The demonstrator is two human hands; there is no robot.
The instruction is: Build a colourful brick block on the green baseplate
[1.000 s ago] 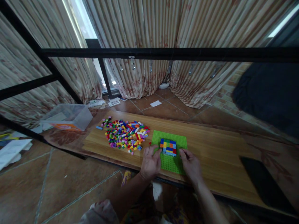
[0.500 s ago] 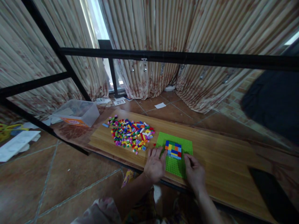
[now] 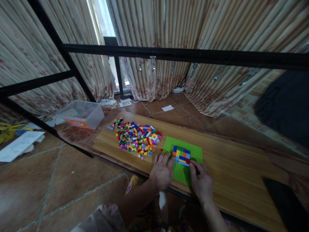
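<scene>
A green baseplate (image 3: 196,154) lies on the wooden board, bearing a flat block of building bricks (image 3: 181,155) in blue, yellow, orange, red and white. My left hand (image 3: 161,170) rests palm down over the plate's left edge, fingers stretched out and thumb beside the block's left side. At the block's lower right corner is my right hand (image 3: 202,181), its thumb and curled fingers brought together in a pinch. Whatever may be between those fingertips is hidden. Left of the plate spreads a pile of loose coloured bricks (image 3: 135,137).
A clear plastic box (image 3: 94,117) with an orange label stands beyond the board's left end. On the wooden board (image 3: 231,174), a dark flat object (image 3: 281,199) lies at the right. A black metal rail (image 3: 169,53) crosses in front of the curtains.
My right hand's fingertips have come closer to the block's lower right corner. My left hand stays at the plate's left edge. The whole view has shifted slightly.
</scene>
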